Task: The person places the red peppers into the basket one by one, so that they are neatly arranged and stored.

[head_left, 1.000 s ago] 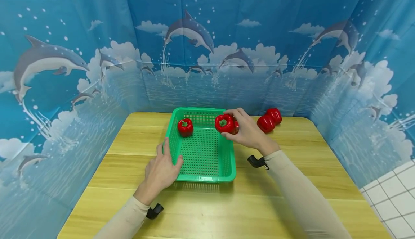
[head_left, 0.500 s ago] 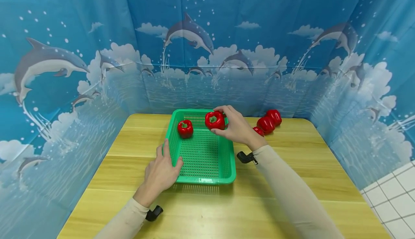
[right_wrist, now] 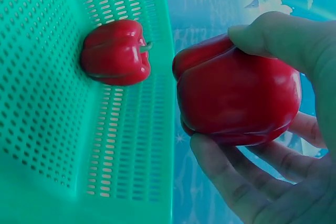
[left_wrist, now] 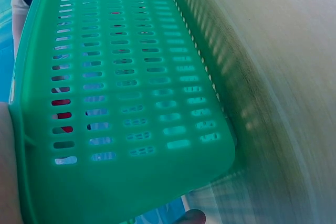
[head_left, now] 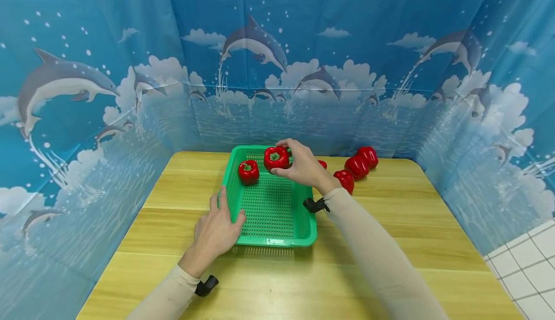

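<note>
In the head view a red bell pepper (head_left: pixel 275 159) with a green stem is held between the thumb and fingers of my right hand (head_left: pixel 299 163), over the back part of the green basket (head_left: pixel 277 239). The right wrist view shows the same bell pepper (right_wrist: pixel 239 93) from the side, fingers under it and thumb on top. Another red bell pepper (head_left: pixel 248 172) stands inside the basket by its left wall. My left hand (head_left: pixel 217 226) grips the basket's front left corner, thumb over the rim and fingers along the outside. One of its fingertips (left_wrist: pixel 191 217) shows beyond the corner in the left wrist view.
To the right of the basket, several red bell peppers (head_left: pixel 357 166) lie in a row on the wooden table (head_left: pixel 412 204), one partly behind my right forearm. A blue curtain (head_left: pixel 269 108) with dolphins hangs around the table's back and sides.
My right hand has moved left with the bell pepper, from the basket's right rim to over its inside. More of the peppers at the right has come into view. The left hand has stayed put.
</note>
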The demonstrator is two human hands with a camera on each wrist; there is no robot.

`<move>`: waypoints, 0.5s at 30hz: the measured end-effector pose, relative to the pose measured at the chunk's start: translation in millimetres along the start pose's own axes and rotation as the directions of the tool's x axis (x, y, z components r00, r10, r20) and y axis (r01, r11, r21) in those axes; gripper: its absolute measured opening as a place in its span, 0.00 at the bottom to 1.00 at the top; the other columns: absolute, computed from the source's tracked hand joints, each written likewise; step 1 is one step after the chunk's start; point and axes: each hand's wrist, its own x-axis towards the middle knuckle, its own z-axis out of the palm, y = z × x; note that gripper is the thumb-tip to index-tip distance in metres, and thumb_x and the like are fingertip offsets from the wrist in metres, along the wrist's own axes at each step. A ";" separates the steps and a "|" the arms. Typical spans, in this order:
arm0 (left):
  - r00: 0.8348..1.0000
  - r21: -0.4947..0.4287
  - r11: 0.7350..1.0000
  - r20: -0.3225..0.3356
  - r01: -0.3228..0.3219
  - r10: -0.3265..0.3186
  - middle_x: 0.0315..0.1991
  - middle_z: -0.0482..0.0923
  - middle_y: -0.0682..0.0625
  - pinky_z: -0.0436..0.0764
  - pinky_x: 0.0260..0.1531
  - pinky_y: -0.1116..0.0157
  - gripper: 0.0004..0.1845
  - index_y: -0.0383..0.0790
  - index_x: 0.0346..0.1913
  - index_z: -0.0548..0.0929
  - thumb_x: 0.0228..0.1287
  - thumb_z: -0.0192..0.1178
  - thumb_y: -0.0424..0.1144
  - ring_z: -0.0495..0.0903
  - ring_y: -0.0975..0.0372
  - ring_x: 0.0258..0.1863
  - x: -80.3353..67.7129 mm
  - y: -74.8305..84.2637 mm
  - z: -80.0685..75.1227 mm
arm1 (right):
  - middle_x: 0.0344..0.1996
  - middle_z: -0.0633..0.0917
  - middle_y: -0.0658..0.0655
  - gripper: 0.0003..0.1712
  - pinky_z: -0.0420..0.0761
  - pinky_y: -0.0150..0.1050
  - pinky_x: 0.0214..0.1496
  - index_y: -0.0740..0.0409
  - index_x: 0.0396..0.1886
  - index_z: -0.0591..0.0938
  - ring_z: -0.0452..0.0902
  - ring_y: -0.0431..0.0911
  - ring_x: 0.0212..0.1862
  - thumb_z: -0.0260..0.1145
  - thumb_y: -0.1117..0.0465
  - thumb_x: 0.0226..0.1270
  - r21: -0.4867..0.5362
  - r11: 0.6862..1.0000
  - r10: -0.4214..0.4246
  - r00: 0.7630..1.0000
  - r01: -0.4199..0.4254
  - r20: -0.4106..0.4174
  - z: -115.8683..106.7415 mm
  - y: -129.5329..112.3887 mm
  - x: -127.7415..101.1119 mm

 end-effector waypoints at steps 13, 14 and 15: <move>1.000 0.000 1.000 -0.002 -0.005 0.005 0.90 0.60 0.28 0.70 0.14 0.62 0.54 0.34 0.97 0.43 0.88 0.56 0.61 0.71 0.55 0.14 2.4 -1.1 0.9 | 0.73 0.87 0.60 0.45 0.92 0.58 0.65 0.57 0.84 0.75 0.87 0.58 0.66 0.86 0.52 0.74 0.050 0.996 0.074 0.997 -0.075 0.026 17.9 0.2 21.6; 1.000 0.001 1.000 -0.002 -0.004 0.004 0.90 0.60 0.28 0.70 0.14 0.61 0.54 0.35 0.97 0.43 0.88 0.56 0.61 0.71 0.55 0.14 2.4 -1.1 1.0 | 0.72 0.87 0.60 0.46 0.92 0.58 0.65 0.57 0.84 0.75 0.87 0.58 0.65 0.86 0.52 0.74 0.052 0.995 0.082 0.996 -0.084 0.030 19.5 1.1 22.8; 1.000 0.002 1.000 -0.001 -0.003 0.003 0.90 0.60 0.28 0.70 0.14 0.61 0.54 0.35 0.97 0.43 0.88 0.55 0.62 0.71 0.55 0.14 2.4 -1.2 1.0 | 0.72 0.87 0.60 0.46 0.92 0.58 0.65 0.56 0.84 0.75 0.88 0.58 0.65 0.86 0.52 0.74 0.053 0.994 0.091 0.995 -0.092 0.035 21.1 2.2 24.1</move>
